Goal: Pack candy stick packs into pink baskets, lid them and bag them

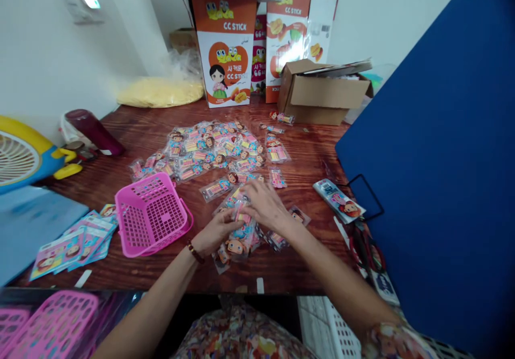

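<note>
My left hand [217,232], with a beaded bracelet at the wrist, pinches a small clear packet [243,217] with a pink and blue print, above the near pile. My right hand [263,204] reaches over it from the right, its curled fingers on the packet's upper end; the fingertips are partly hidden. Beneath both hands, several cartoon-face packets [235,247] overlap near the table's front edge. Farther back spreads a big heap of similar packets [217,147]. An upright pink plastic basket [166,217] stands left of my left hand.
Printed cards [76,243] fan out at the left, by a toy-like yellow and blue fan [24,155] and a dark red bottle [94,131]. Cartons [229,53] and an open brown box [322,93] line the back. Scissors [368,249] and a blue panel [434,160] border the right.
</note>
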Tool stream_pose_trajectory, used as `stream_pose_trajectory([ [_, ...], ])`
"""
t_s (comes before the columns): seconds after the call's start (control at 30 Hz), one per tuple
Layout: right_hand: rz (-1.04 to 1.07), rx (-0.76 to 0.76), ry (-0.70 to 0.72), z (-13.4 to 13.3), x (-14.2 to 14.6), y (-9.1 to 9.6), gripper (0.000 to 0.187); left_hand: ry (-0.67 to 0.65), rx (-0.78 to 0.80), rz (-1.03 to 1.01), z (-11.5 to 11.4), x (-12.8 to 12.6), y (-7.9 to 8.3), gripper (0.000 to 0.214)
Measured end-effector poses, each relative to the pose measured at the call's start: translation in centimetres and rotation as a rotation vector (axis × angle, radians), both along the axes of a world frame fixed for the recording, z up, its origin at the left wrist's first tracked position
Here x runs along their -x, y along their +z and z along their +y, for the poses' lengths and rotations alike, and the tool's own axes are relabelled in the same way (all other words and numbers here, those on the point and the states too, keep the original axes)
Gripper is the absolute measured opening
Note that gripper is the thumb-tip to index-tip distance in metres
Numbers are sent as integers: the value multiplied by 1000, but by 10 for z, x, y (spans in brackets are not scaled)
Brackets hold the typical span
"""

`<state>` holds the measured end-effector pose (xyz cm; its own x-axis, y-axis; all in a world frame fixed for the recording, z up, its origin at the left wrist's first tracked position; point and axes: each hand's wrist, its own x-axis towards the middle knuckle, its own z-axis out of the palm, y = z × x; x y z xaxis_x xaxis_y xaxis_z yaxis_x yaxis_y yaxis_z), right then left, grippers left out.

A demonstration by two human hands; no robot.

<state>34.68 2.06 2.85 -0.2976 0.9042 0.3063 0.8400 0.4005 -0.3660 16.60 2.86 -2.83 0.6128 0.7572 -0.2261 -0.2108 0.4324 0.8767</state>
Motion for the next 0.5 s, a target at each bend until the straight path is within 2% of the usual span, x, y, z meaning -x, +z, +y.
stream_pose_trajectory([
  [0.07, 409, 62, -213, -10, -5, -20, 36, 93, 9, -14, -4, -1, -3, 33],
  [0.1, 613, 149, -284, -16, -4, -31, 37, 134, 5, -23, -6, -3, -5, 33],
  [0.17, 928, 354, -315, -27, 5, -55, 39, 205, -26, -44, -12, -10, -9, 37],
  [0.23, 1120, 431, -279, -37, 21, -75, 40, 246, -73, -58, -21, -18, -14, 39],
  [0.3, 1226, 372, -283, -45, 33, -87, 35, 261, -153, -47, -33, -25, -18, 40],
  [0.37, 1244, 336, -295, -53, 30, -89, 27, 225, -258, 21, -47, -27, -21, 39],
  [0.43, 1173, 371, -294, -60, 7, -80, 26, 146, -372, 167, -58, -23, -21, 45],
  [0.5, 1017, 433, -301, -67, -34, -57, 27, 92, -487, 337, -67, -12, -22, 50],
])
